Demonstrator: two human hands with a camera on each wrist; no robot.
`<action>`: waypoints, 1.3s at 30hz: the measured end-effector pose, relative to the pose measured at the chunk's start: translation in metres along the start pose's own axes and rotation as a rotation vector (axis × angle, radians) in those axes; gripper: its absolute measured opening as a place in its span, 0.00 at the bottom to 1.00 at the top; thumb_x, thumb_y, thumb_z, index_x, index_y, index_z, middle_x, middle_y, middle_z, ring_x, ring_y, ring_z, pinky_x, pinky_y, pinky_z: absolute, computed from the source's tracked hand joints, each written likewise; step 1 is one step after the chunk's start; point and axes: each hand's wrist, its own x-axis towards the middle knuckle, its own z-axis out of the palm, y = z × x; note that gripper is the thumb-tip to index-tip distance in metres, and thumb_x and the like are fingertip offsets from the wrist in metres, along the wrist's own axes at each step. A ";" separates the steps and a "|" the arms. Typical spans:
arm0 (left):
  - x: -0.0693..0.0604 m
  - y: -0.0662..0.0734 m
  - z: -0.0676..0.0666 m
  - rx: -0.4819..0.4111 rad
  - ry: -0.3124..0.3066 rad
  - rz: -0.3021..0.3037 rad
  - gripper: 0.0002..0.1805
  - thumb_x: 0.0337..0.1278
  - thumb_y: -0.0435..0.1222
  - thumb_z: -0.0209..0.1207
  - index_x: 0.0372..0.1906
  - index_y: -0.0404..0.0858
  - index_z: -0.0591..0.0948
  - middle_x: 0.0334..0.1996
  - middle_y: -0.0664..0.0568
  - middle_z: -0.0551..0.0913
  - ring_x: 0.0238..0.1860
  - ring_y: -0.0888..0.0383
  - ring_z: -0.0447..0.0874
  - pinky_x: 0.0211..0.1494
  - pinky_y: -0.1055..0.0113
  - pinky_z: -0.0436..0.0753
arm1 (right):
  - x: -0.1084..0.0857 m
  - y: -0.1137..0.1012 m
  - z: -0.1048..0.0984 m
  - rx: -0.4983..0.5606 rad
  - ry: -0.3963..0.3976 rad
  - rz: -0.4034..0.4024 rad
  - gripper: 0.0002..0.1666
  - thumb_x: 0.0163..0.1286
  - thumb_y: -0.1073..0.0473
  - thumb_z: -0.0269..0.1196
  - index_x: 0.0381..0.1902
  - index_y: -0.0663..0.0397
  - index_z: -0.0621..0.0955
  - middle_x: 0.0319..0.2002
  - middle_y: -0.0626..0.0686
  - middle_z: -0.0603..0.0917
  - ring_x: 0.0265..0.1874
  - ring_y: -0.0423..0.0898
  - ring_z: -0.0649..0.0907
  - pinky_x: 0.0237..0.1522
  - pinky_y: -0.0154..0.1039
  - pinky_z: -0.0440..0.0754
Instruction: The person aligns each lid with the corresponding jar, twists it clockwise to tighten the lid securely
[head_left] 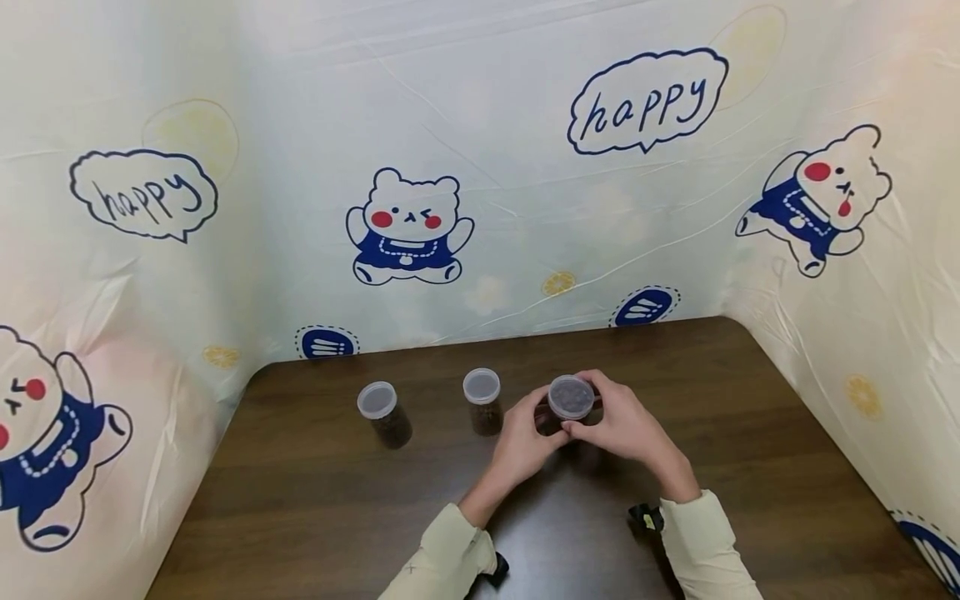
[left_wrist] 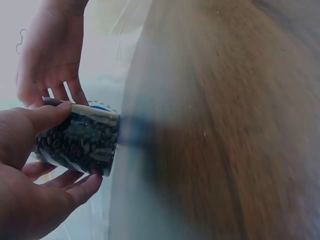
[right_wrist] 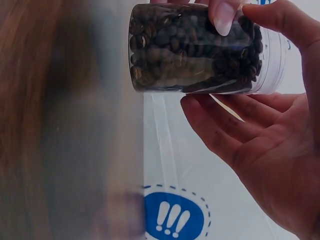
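A clear jar of dark coffee beans (right_wrist: pixel 195 55) with a translucent lid (head_left: pixel 571 397) stands upright between both hands, lid up in the head view. My left hand (head_left: pixel 522 437) grips its side, thumb on the near face and fingers beneath in the left wrist view (left_wrist: pixel 40 165). Around the other side, my right hand (head_left: pixel 628 422) holds the jar near the lid, thumb and fingertips against it in the right wrist view (right_wrist: pixel 270 125). Whether the jar's base touches the table cannot be told.
Two similar lidded jars stand to the left: a nearer one (head_left: pixel 486 415) beside my left hand and another (head_left: pixel 393 427) farther left. All are over a brown wooden table (head_left: pixel 315 517). A printed cloth (head_left: pixel 517 208) hangs behind the table and along its sides.
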 end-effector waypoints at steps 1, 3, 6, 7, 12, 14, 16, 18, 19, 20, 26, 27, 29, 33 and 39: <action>0.002 -0.001 0.002 0.005 0.000 -0.003 0.35 0.57 0.34 0.75 0.70 0.43 0.77 0.63 0.46 0.84 0.61 0.50 0.87 0.64 0.60 0.86 | 0.000 0.002 -0.001 0.002 0.002 0.008 0.40 0.60 0.54 0.79 0.66 0.59 0.75 0.56 0.58 0.86 0.51 0.50 0.87 0.55 0.52 0.87; 0.006 -0.002 0.007 0.013 0.001 -0.006 0.35 0.57 0.34 0.75 0.71 0.42 0.77 0.63 0.45 0.84 0.61 0.50 0.87 0.63 0.60 0.87 | 0.000 0.006 -0.003 0.002 0.004 0.019 0.41 0.61 0.54 0.79 0.66 0.60 0.74 0.56 0.59 0.86 0.52 0.52 0.87 0.56 0.53 0.87; 0.012 -0.002 0.012 0.023 -0.001 -0.013 0.36 0.58 0.35 0.75 0.71 0.42 0.76 0.63 0.45 0.84 0.61 0.50 0.87 0.64 0.60 0.87 | 0.001 0.011 -0.005 0.003 0.007 0.038 0.42 0.61 0.54 0.79 0.67 0.61 0.73 0.58 0.62 0.85 0.53 0.55 0.87 0.57 0.56 0.86; 0.014 -0.002 0.013 0.028 0.001 -0.012 0.36 0.58 0.36 0.75 0.71 0.42 0.76 0.62 0.45 0.84 0.61 0.50 0.87 0.63 0.59 0.87 | 0.002 0.012 -0.006 0.004 0.009 0.043 0.42 0.61 0.55 0.79 0.68 0.62 0.73 0.58 0.62 0.85 0.54 0.55 0.87 0.58 0.57 0.86; 0.024 -0.002 0.019 0.042 0.001 -0.015 0.35 0.58 0.36 0.75 0.71 0.43 0.77 0.62 0.44 0.84 0.61 0.50 0.87 0.63 0.62 0.87 | 0.005 0.019 -0.010 0.008 0.019 0.066 0.43 0.62 0.57 0.78 0.69 0.62 0.72 0.60 0.64 0.84 0.55 0.58 0.86 0.59 0.59 0.86; 0.028 -0.003 0.022 0.043 -0.003 -0.018 0.35 0.59 0.36 0.74 0.71 0.43 0.77 0.62 0.44 0.84 0.60 0.51 0.87 0.62 0.64 0.87 | 0.006 0.022 -0.011 0.007 0.018 0.076 0.43 0.62 0.57 0.78 0.69 0.63 0.72 0.60 0.64 0.84 0.56 0.58 0.86 0.60 0.59 0.86; 0.031 -0.004 0.024 0.037 -0.002 -0.021 0.34 0.58 0.35 0.74 0.71 0.42 0.77 0.62 0.44 0.84 0.60 0.51 0.88 0.62 0.66 0.86 | 0.007 0.024 -0.012 0.008 0.017 0.082 0.43 0.62 0.58 0.78 0.70 0.63 0.71 0.60 0.65 0.83 0.56 0.59 0.86 0.60 0.59 0.85; 0.033 -0.004 0.026 0.033 0.005 -0.017 0.33 0.58 0.35 0.74 0.70 0.42 0.78 0.61 0.44 0.85 0.60 0.51 0.88 0.62 0.66 0.86 | 0.008 0.026 -0.012 0.012 0.017 0.086 0.42 0.62 0.58 0.77 0.70 0.63 0.71 0.61 0.65 0.83 0.57 0.60 0.86 0.61 0.60 0.85; 0.034 -0.005 0.027 0.030 0.010 -0.014 0.33 0.58 0.35 0.74 0.69 0.43 0.78 0.61 0.44 0.85 0.60 0.51 0.88 0.62 0.65 0.87 | 0.009 0.027 -0.013 0.014 0.018 0.087 0.42 0.62 0.58 0.77 0.70 0.63 0.71 0.61 0.65 0.83 0.57 0.60 0.85 0.61 0.60 0.85; 0.035 -0.005 0.028 0.028 0.014 -0.012 0.32 0.58 0.35 0.74 0.69 0.43 0.79 0.61 0.44 0.85 0.59 0.51 0.88 0.62 0.64 0.87 | 0.009 0.028 -0.013 0.016 0.019 0.088 0.42 0.62 0.58 0.77 0.70 0.63 0.71 0.61 0.66 0.83 0.57 0.60 0.85 0.62 0.61 0.84; 0.039 -0.009 0.030 0.022 0.000 -0.020 0.33 0.59 0.35 0.74 0.70 0.44 0.78 0.61 0.44 0.85 0.60 0.49 0.88 0.63 0.57 0.87 | 0.010 0.032 -0.014 0.022 0.021 0.102 0.43 0.63 0.58 0.77 0.70 0.63 0.71 0.62 0.66 0.82 0.58 0.61 0.85 0.63 0.61 0.84; 0.040 -0.010 0.030 0.021 -0.004 -0.022 0.33 0.59 0.36 0.74 0.70 0.44 0.78 0.61 0.44 0.85 0.60 0.49 0.88 0.63 0.57 0.87 | 0.011 0.033 -0.014 0.022 0.022 0.101 0.43 0.63 0.58 0.77 0.70 0.63 0.71 0.62 0.66 0.82 0.58 0.61 0.85 0.63 0.61 0.84; 0.041 -0.010 0.031 0.020 -0.008 -0.024 0.34 0.59 0.36 0.74 0.70 0.43 0.78 0.61 0.43 0.85 0.60 0.49 0.87 0.63 0.57 0.87 | 0.011 0.034 -0.015 0.023 0.024 0.098 0.43 0.63 0.58 0.77 0.70 0.63 0.71 0.62 0.66 0.83 0.58 0.61 0.85 0.62 0.61 0.84; 0.044 -0.012 0.032 0.021 -0.008 -0.018 0.34 0.59 0.36 0.75 0.70 0.42 0.78 0.60 0.43 0.85 0.60 0.49 0.87 0.62 0.58 0.88 | 0.012 0.036 -0.016 0.026 0.026 0.096 0.43 0.63 0.57 0.77 0.70 0.63 0.71 0.62 0.66 0.82 0.58 0.61 0.85 0.62 0.61 0.84; 0.044 -0.013 0.035 0.023 -0.006 -0.023 0.33 0.59 0.37 0.75 0.70 0.43 0.78 0.59 0.44 0.85 0.59 0.49 0.87 0.62 0.59 0.88 | 0.011 0.040 -0.017 0.040 0.014 0.098 0.44 0.64 0.57 0.77 0.72 0.62 0.69 0.63 0.66 0.81 0.60 0.63 0.85 0.63 0.61 0.83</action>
